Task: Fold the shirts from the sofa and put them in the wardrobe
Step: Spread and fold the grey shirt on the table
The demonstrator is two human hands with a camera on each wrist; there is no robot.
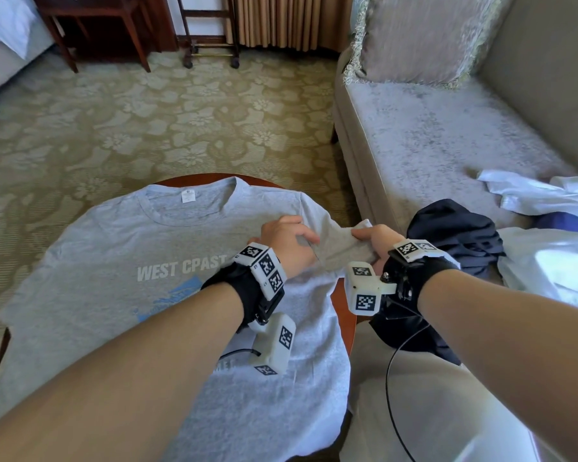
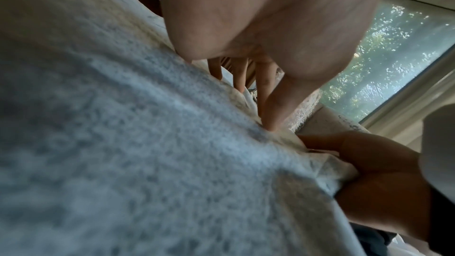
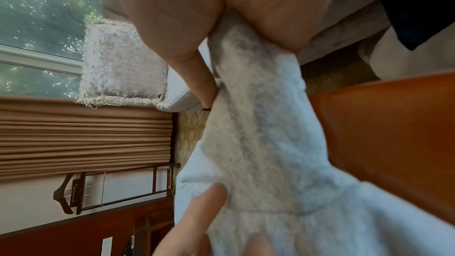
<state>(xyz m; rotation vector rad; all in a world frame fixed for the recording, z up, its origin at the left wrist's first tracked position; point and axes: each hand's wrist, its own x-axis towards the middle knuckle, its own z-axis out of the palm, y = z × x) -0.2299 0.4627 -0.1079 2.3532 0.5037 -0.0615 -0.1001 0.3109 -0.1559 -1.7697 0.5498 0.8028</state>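
A grey T-shirt (image 1: 147, 295) printed "WEST COAST" lies face up, spread over a round wooden table (image 1: 342, 305), collar at the far side. My left hand (image 1: 286, 241) rests with straight fingers on the shirt at the shoulder seam of its right-side sleeve; the left wrist view shows those fingertips (image 2: 270, 122) pressing the cloth (image 2: 123, 143). My right hand (image 1: 374, 238) grips the bunched end of that sleeve (image 3: 258, 124) between thumb and fingers, just off the table's right edge. The sleeve is stretched between the two hands.
A beige sofa (image 1: 431, 135) stands at right with a fringed cushion (image 1: 421, 38). On its seat lie a dark navy garment (image 1: 457, 235) and white shirts (image 1: 548, 195). Patterned carpet (image 1: 131, 121) lies beyond the table. A luggage rack (image 1: 211, 45) and dark wooden furniture (image 1: 97, 21) stand at the back.
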